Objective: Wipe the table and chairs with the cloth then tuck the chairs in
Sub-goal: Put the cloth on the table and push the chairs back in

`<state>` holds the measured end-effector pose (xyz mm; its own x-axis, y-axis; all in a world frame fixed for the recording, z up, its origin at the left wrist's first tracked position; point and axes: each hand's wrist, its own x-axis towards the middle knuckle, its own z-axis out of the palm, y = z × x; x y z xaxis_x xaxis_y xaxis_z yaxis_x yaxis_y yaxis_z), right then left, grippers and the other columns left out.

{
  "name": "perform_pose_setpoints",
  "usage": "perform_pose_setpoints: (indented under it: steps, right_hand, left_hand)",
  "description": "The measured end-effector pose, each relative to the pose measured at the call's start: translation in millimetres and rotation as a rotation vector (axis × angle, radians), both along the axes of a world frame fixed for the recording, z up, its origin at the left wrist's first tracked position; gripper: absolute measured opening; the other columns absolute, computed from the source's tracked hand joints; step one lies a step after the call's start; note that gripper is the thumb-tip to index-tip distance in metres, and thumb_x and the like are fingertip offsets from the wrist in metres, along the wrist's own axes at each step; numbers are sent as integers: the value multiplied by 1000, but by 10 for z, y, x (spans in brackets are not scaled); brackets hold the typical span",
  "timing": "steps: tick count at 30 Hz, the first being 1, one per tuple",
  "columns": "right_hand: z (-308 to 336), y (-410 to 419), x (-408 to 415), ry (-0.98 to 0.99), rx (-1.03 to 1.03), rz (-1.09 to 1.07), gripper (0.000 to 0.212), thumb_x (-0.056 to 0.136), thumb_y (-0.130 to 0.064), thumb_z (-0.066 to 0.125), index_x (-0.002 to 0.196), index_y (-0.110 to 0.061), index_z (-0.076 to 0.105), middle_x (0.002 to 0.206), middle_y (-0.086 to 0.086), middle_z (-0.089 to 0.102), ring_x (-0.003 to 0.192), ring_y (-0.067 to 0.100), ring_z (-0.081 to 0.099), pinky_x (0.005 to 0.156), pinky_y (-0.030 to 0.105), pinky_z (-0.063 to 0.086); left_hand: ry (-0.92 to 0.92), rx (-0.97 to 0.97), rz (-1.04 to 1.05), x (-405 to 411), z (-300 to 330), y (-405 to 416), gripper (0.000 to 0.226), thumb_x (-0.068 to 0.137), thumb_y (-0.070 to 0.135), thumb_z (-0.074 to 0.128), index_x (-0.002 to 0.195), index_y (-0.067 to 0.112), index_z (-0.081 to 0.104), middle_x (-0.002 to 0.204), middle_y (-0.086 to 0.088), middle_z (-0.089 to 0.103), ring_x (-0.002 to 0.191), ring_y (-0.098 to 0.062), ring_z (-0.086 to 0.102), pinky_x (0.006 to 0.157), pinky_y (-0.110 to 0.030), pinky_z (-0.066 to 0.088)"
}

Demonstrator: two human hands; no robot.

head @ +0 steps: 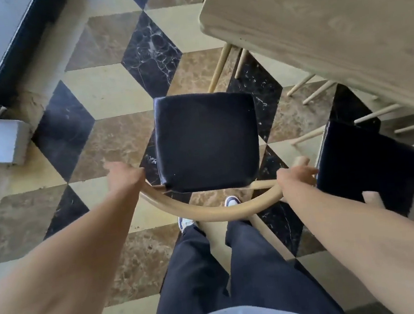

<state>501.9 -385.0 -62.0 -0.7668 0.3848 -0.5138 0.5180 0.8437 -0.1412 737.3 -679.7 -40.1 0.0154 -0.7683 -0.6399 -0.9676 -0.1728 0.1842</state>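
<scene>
Two hands gripped one chair (207, 141) at mid-frame, dark cushioned seat, pale curved wooden back; left hand (123, 174) and right hand (296, 175) had fingers curled around the back rail's ends; open tiled floor (107, 90) lay beyond; table (327, 24) stood upper right, apart from the seat.

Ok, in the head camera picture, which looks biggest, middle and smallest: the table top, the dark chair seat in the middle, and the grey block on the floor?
Largest to smallest, as they look:
1. Table top, though cut off by the picture edge
2. Dark chair seat
3. Grey block
The table is nearer the camera, which makes it look bigger.
</scene>
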Motion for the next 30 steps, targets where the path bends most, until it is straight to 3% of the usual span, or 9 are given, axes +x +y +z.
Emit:
perform_pose_setpoints:
  steps: [2,4,6,9,14,18,26,28,30]
  right_hand:
    - [26,14,34,-39,-54,-125,54,84,-21,67,131,-14,42,113,17,59,92,36,63,70,41,52]
    - [75,22,43,-97,-92,-250,43,82,-27,69,118,-12,51,85,12,56,71,30,57,71,42,55]
    - [86,35,24,-140,-130,-310,42,79,-27,72,110,-12,49,80,12,49,66,30,52,74,44,58]
    - [77,48,5,-175,-173,-330,46,77,-24,75,113,-10,49,84,14,51,70,31,53,78,46,59]
    - [99,103,-3,-141,-265,-332,54,77,-20,74,124,-9,52,91,14,56,78,31,58,78,46,58]
    - [200,193,4,-107,-292,-336,50,79,-19,71,124,-10,51,85,12,51,74,28,54,64,40,50]
    - [359,699,79,-25,-293,-529,46,77,-14,72,119,-9,53,80,10,52,75,30,55,72,42,49]
    - [429,855,63,-1,-288,-578,41,76,-15,71,113,-9,53,74,10,50,67,29,52,71,42,47]
    - [478,969,18,16,-286,-616,35,77,-15,71,103,-9,49,71,10,49,61,27,47,70,42,45]
  left_hand:
    - [100,139,214,28,-31,30,33,82,22,68,108,4,61,101,-19,62,77,-37,68,67,-52,61]
    - [211,361,510,33,-62,87,36,84,22,69,112,4,54,104,-18,64,76,-34,67,65,-50,59]
    - [266,479,644,40,-130,134,41,87,19,67,120,5,48,106,-16,64,77,-30,65,66,-45,55]
    - [314,467,634,28,-164,120,42,86,10,64,124,4,47,108,-14,58,83,-25,61,73,-35,51]
    - [320,507,631,-4,-181,122,31,86,3,61,113,2,45,105,-15,55,91,-25,58,83,-35,50]
    - [341,486,600,-78,-154,168,28,88,4,61,112,5,47,85,-12,51,73,-23,55,78,-34,48]
    - [333,466,514,-398,-48,469,30,85,-2,59,111,8,47,80,-12,48,63,-22,50,64,-37,49]
    - [351,478,492,-548,10,577,32,84,-3,58,112,8,48,83,-12,49,65,-23,52,57,-37,48]
    - [368,477,465,-691,39,641,46,82,-4,59,126,6,49,94,-14,52,80,-26,61,68,-38,52]
